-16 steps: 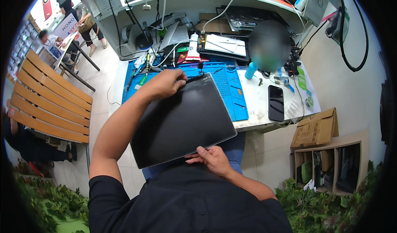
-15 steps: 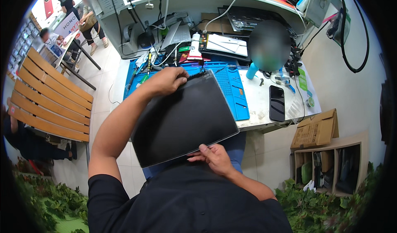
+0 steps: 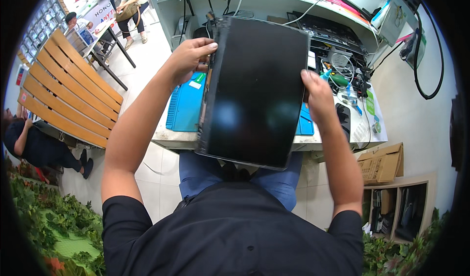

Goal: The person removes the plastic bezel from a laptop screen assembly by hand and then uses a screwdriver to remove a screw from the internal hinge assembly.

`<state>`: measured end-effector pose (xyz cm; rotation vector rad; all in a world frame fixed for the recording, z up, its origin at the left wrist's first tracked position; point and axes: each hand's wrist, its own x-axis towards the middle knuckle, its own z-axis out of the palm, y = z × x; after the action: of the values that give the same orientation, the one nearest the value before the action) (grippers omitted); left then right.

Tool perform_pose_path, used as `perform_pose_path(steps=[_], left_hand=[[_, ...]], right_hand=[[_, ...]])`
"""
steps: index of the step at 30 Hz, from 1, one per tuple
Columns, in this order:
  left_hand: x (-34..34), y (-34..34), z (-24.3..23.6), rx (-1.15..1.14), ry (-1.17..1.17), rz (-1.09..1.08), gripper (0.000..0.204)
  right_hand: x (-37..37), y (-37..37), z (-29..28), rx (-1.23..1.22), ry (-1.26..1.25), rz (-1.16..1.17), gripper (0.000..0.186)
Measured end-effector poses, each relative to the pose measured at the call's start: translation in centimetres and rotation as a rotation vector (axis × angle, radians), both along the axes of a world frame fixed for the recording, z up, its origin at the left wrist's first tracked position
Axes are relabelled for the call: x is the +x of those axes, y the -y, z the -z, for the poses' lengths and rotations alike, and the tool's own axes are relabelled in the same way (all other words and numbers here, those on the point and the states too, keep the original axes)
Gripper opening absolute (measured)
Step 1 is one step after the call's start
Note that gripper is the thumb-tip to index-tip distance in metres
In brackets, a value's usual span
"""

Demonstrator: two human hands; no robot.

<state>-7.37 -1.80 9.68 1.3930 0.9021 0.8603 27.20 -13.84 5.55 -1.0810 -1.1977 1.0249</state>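
A black, glossy laptop screen panel (image 3: 255,92) is held up in front of me above the bench edge and my lap, its long sides running away from me. Down its left side goes a strip of dark tape and thin circuitry. My left hand (image 3: 190,59) grips that left edge toward the far corner, thumb on the front. At the right edge, my right hand (image 3: 317,94) is closed on the panel with the thumb on its face; the other fingers are mostly hidden. Below and behind the panel lies a blue work mat (image 3: 185,112), largely covered by it.
On the bench (image 3: 171,138), a dark phone (image 3: 343,119), cables and small tools lie to the right. Laptop parts (image 3: 338,31) are stacked behind. A cardboard box (image 3: 383,163) rests on a shelf unit at right. A slatted wooden bench (image 3: 71,90) and other people are at left.
The panel has been turned from lying slanted to standing lengthwise, and lifted farther from my body. My right hand moved from its near edge up to its right edge; my left now holds the left edge.
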Motion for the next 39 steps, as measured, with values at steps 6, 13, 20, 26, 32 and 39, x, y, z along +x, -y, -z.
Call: perform_pose_path(steps=[6, 13, 20, 26, 32, 39], left_hand=[[-3.9, 10.2, 6.0, -0.092, 0.252, -0.143, 0.041], [-2.8, 20.5, 13.1, -0.260, 0.508, -0.275, 0.031], [-1.1, 23.5, 16.4, -0.399, 0.556, -0.326, 0.025], [-0.2, 23.0, 17.4, -0.502, 0.536, -0.274, 0.030], [-0.2, 22.5, 17.5, -0.551, 0.452, -0.229, 0.028], [-1.0, 22.4, 18.3, -0.559, 0.365, -0.185, 0.026]], right_hand=[[-2.3, -9.7, -3.4, -0.138, 0.636, -0.080, 0.039], [-11.6, -13.8, -0.7, 0.082, 1.160, -0.259, 0.040], [-15.1, -13.9, 3.8, 0.170, 1.235, -0.350, 0.043], [-14.6, -13.6, 5.5, 0.143, 1.236, -0.292, 0.043], [-14.2, -13.0, 7.0, 0.214, 1.291, -0.195, 0.039], [-13.5, -11.7, 8.4, 0.500, 1.325, -0.121, 0.030]])
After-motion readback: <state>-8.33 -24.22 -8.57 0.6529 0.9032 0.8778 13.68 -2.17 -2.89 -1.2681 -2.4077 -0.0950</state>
